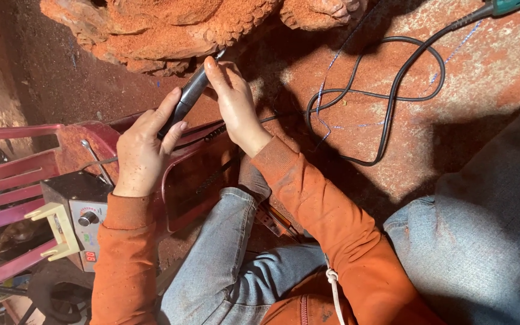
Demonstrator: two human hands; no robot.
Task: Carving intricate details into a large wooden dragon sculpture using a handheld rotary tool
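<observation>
Closest to me, jeans and orange sleeves, and by my left elbow a grey control box [82, 216] with a knob, sitting on a red plastic chair [7, 180]. My left hand [142, 150] has its fingers clenched around the rear of the dark rotary handpiece [189, 96]; my right hand [233, 102] pinches it near the nose, fingers closed on it. The tip (barely visible) meets the reddish carved wood [170, 27]. Best to keep both wrists braced and pressure light. Beyond, a black cable [392, 90] loops across the dusty floor [489, 66].
</observation>
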